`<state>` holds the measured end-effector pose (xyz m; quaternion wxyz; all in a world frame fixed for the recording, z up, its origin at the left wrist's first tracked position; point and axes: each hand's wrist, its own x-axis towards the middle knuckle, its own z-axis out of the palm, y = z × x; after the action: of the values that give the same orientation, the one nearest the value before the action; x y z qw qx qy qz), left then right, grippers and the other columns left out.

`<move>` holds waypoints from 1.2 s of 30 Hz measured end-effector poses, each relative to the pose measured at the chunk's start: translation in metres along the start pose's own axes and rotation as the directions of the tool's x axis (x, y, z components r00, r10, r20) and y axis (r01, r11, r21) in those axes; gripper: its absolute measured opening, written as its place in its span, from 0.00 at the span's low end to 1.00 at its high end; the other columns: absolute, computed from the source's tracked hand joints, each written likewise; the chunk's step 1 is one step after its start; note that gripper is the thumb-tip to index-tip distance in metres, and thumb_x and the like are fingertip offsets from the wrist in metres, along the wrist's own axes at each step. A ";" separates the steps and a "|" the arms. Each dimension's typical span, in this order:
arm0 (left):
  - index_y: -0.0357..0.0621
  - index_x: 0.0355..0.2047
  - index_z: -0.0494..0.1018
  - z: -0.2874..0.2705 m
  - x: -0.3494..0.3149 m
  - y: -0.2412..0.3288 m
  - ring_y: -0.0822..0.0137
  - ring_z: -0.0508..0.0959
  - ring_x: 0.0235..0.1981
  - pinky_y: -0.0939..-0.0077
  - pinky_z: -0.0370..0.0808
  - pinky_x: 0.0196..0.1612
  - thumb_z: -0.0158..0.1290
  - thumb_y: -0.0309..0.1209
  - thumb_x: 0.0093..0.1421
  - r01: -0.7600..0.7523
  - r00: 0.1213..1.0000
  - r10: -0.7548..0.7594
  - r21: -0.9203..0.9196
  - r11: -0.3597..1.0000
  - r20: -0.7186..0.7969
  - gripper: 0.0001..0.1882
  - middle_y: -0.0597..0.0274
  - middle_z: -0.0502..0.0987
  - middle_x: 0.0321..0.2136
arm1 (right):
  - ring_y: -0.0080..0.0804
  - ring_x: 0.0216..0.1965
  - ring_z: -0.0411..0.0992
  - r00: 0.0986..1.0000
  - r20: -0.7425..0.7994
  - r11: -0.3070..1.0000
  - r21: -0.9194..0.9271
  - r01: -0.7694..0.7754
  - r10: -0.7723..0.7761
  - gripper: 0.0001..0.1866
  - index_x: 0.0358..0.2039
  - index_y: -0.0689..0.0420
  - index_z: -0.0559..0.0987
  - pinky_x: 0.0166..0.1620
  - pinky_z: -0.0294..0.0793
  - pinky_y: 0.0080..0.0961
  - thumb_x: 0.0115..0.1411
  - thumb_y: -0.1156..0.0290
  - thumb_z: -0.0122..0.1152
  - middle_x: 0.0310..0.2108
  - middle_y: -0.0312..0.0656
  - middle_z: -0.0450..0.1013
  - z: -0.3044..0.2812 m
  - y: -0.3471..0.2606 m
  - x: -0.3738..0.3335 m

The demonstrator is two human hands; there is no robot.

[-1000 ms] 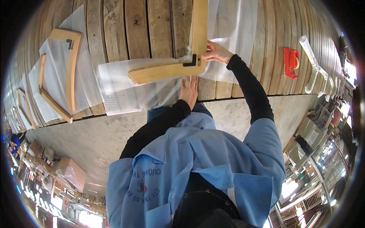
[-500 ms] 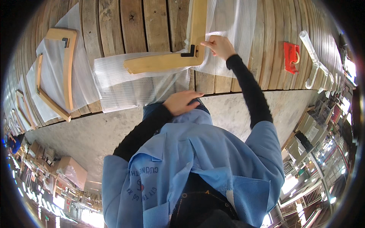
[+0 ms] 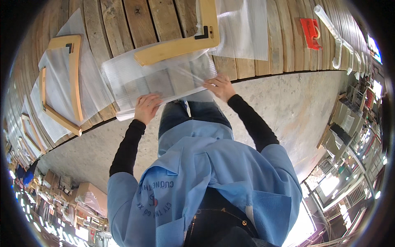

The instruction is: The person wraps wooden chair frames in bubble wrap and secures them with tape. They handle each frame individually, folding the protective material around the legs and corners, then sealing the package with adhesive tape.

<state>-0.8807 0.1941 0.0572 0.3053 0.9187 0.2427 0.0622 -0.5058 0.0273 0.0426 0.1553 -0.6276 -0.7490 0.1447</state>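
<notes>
A translucent white foam sheet [image 3: 142, 84] lies at the near edge of the slatted wooden table, its near edge lifted. My left hand [image 3: 147, 108] grips that edge toward the left, fingers closed on it. My right hand [image 3: 219, 87] pinches the same edge at its right corner. Just beyond lies an L-shaped wooden frame piece [image 3: 173, 50] with a black corner bracket [image 3: 202, 33]; its near arm rests on the sheet. The other arm runs away from me beside a second foam sheet [image 3: 242, 35].
On the left, more L-shaped wooden pieces [image 3: 75, 82] lie on foam sheets [image 3: 57, 78]. A red tape dispenser [image 3: 310, 33] sits at the right on the plank table [image 3: 284, 49], near a white rolled strip [image 3: 327, 22]. Concrete floor [image 3: 279, 99] runs along the table's near edge.
My right hand has left the wooden piece's corner and come toward me to the sheet's edge. My left hand has moved left and taken hold of that edge, which is now raised.
</notes>
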 end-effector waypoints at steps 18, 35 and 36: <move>0.45 0.62 0.63 0.021 0.295 0.063 0.42 0.75 0.51 0.52 0.72 0.55 0.72 0.40 0.44 0.212 0.952 -0.272 0.337 0.918 0.142 0.46 0.46 0.76 0.48 | 0.52 0.36 0.79 0.465 0.067 0.368 0.517 -0.773 0.883 0.20 0.43 0.58 0.72 0.38 0.78 0.46 0.58 0.61 0.68 0.34 0.49 0.78 0.004 0.016 0.094; 0.37 0.48 0.68 -0.024 0.309 0.056 0.42 0.77 0.39 0.50 0.75 0.40 0.75 0.39 0.42 0.229 0.938 -0.242 0.079 0.970 0.248 0.37 0.44 0.76 0.36 | 0.16 0.21 0.65 0.494 0.545 -0.590 0.804 -0.078 0.677 0.13 0.39 0.63 0.84 0.25 0.63 0.20 0.61 0.66 0.68 0.21 0.29 0.72 0.003 0.057 0.086; 0.38 0.48 0.68 -0.023 0.308 0.054 0.43 0.77 0.40 0.51 0.75 0.41 0.75 0.39 0.43 0.200 0.940 -0.226 0.125 0.972 0.257 0.37 0.45 0.77 0.37 | 0.16 0.21 0.65 0.508 0.522 -0.532 0.835 -0.141 0.685 0.12 0.42 0.62 0.84 0.26 0.64 0.22 0.61 0.68 0.67 0.21 0.30 0.72 0.002 0.062 0.081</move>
<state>-0.5951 0.3180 0.0970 0.2952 0.9007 0.2996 -0.1085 -0.4642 0.1177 0.0197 0.6067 -0.5373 0.0901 0.5789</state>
